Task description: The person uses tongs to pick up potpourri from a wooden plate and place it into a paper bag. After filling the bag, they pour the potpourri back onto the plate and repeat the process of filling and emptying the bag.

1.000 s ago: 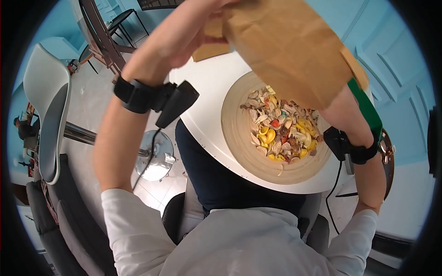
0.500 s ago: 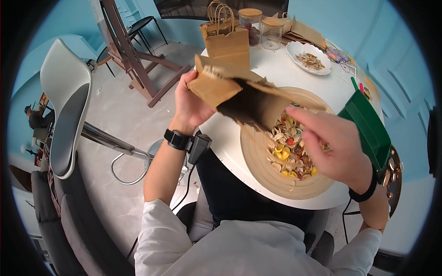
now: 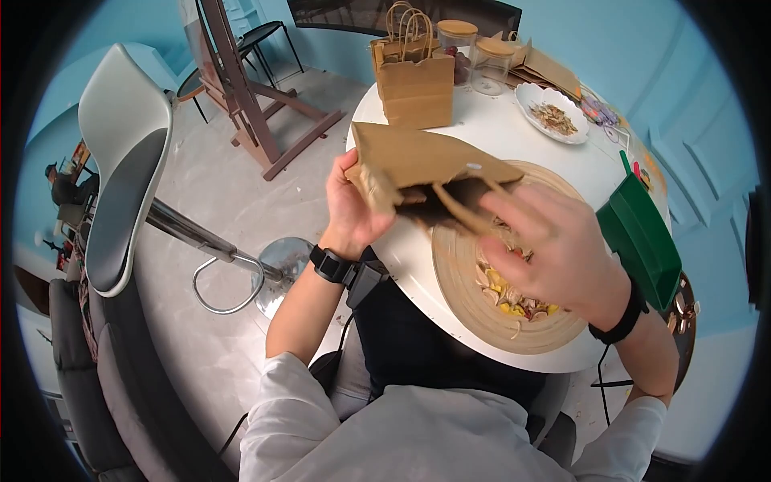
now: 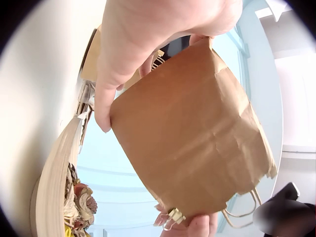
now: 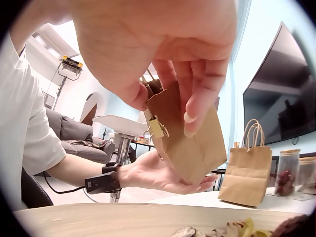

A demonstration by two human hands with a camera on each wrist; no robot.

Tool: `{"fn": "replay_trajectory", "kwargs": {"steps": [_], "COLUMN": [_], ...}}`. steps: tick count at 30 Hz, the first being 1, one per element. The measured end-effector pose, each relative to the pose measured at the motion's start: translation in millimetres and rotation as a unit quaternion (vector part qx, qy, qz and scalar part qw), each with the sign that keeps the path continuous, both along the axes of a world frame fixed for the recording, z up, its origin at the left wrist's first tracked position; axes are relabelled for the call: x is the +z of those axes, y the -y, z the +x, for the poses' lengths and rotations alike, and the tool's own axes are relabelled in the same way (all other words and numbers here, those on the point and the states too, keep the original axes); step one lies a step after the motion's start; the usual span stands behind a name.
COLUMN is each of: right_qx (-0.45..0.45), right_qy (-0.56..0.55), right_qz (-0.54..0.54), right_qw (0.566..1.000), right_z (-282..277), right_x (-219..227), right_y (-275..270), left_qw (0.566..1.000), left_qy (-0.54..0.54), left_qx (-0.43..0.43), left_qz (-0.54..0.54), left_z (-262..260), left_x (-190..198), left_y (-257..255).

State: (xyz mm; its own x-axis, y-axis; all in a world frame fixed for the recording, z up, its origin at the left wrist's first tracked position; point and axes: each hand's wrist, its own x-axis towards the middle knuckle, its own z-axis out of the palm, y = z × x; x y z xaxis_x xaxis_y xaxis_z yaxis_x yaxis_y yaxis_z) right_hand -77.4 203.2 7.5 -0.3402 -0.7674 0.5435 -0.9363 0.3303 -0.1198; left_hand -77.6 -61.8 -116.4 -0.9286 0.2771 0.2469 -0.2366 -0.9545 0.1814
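Observation:
A brown paper bag [image 3: 426,153] with paper handles is tipped above the near table, its dark mouth toward my right hand. My left hand [image 3: 353,221] holds its bottom end, thumb and fingers spread across the base. At the mouth, my right hand [image 3: 562,253] is blurred in the head view; in the right wrist view its thumb and fingers pinch the rim. A gold binder clip [image 5: 156,128] is fastened to that rim. Partly under the bag and right hand sits a round wooden bowl [image 3: 459,309] with dried petals and yellow pieces [image 3: 514,304].
Farther back on the white table [image 3: 490,132] are upright paper bags [image 3: 418,90], lidded glass jars [image 3: 491,68] and a white dish [image 3: 526,112] with dried bits. A green container [image 3: 642,233] stands right of the bowl. Left of the table are a bar stool [image 3: 132,185] and an easel [image 3: 241,96].
The bag has come down from high over the bowl, and its mouth has turned toward the right hand. My right hand has moved onto the rim and handles. The head view has shifted.

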Motion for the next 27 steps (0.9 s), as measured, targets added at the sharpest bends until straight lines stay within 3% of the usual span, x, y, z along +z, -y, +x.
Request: {"fn": "replay_trajectory", "kwargs": {"steps": [2,7,9,10,12,16,21,27], "right_qx": [0.004,-0.025,-0.046,-0.044,-0.07,-0.07,-0.063,-0.079], "right_qy": [-0.02,0.003,-0.013,-0.016,-0.019,-0.028,-0.002,0.034], "right_qz": [-0.036,-0.065,-0.069,-0.07,-0.061,-0.074,-0.077,-0.001], "right_qw": [0.999,0.998,0.997,0.996,0.996,0.994,0.995,0.996], "right_z": [-15,-70,-92,-101,-117,-137,-143,-144], "right_x": [-1,10,9,7,1,-12,-18,-29], "right_y": [9,34,44,49,57,66,73,71], "left_qw": [0.981,0.968,0.922,0.922,0.88,0.848,0.749,0.731], "left_qy": [0.049,0.077,0.171,0.168,0.227,0.174,0.122,0.133], "left_qx": [0.074,0.078,0.129,0.132,0.194,0.235,0.291,0.247], "left_qz": [-0.172,-0.227,-0.322,-0.322,-0.369,-0.442,-0.583,-0.622], "left_z": [-1,-11,-16,-18,-24,-21,-23,-24], "left_x": [12,9,11,8,-2,-14,-13,-7], "left_y": [-7,-7,-6,-4,1,5,5,7]}}
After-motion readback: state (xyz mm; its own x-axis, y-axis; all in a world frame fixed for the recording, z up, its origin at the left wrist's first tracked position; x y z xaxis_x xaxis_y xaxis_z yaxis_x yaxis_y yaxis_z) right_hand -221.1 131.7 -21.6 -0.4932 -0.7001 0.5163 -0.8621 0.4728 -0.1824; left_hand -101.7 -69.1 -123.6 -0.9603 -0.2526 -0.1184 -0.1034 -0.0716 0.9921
